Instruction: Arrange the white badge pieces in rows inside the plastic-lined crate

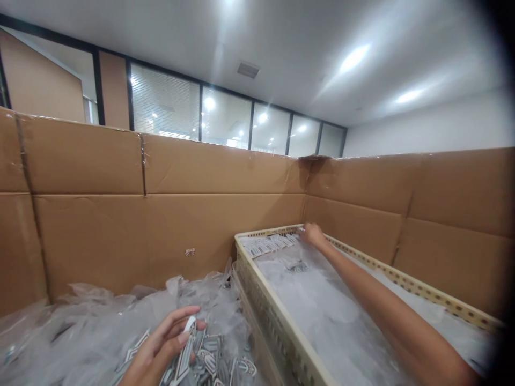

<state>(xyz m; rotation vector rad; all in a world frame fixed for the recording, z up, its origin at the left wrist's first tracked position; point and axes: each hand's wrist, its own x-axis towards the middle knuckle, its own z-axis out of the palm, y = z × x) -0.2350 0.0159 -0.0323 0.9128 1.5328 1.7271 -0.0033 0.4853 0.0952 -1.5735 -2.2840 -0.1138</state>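
Observation:
Low in the view, my left hand (163,343) pinches a flat printed piece (185,355), white-edged with dark outlines, between thumb and fingers. Beneath it lies a loose pile of similar printed pieces (215,359) among clear plastic film. My right hand (313,235) reaches to the far corner of a cream plastic crate (277,313). Its fingers are closed there; a small whitish bit shows at the fingertips, too blurred to name. Just left of that hand, a row of flat printed pieces (267,245) lies along the crate's far end.
Whitish sheeting (322,305) covers much of the crate's inside. Crumpled clear plastic (92,321) spreads over the left side. Tall cardboard walls (221,225) stand behind and to the right, close to the crate's far corner. Glass partitions (225,123) lie beyond.

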